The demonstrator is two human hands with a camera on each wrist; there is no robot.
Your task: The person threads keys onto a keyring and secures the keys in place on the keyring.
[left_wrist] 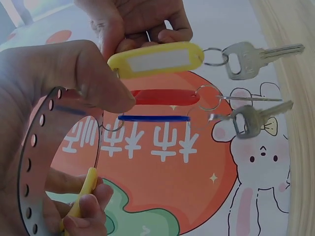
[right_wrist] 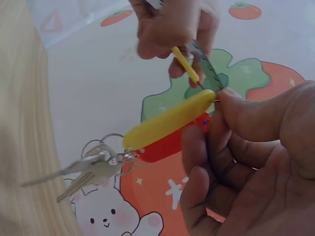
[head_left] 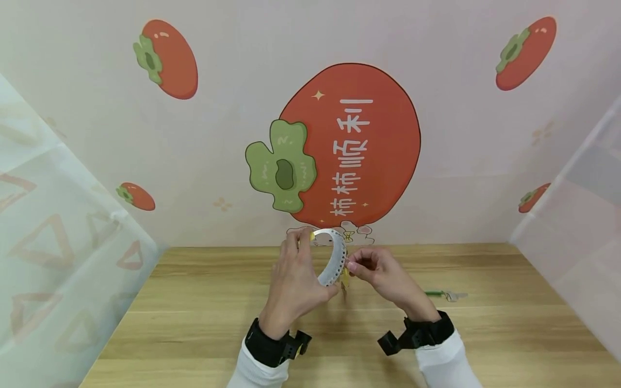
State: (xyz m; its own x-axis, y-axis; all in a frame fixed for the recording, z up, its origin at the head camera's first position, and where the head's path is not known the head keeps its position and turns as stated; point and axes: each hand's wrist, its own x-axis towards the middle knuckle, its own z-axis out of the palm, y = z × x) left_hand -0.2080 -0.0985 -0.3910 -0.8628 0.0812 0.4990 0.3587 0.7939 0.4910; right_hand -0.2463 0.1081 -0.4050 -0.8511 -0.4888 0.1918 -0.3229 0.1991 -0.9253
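My left hand (head_left: pixel 298 285) grips a curved grey metal band (head_left: pixel 333 264) with a row of holes along its edge. Its fingers also touch a slim yellow strip (left_wrist: pixel 86 191) at the band's far side. My right hand (head_left: pixel 383 272) pinches the thin wire ring at the end of a yellow key tag (right_wrist: pixel 170 120), close beside the band. A key (left_wrist: pixel 241 59) hangs from that tag. Below it in the left wrist view are a red key tag (left_wrist: pixel 167 97) and a blue key tag (left_wrist: pixel 155 118), also with keys. Whether each ring passes through a hole is hidden.
A green key tag (head_left: pixel 434 293) with a key (head_left: pixel 455 296) lies on the wooden table (head_left: pixel 194 323), right of and partly behind the right wrist. A backdrop (head_left: pixel 233 64) printed with persimmons stands behind the table, and pale side sheets flank it.
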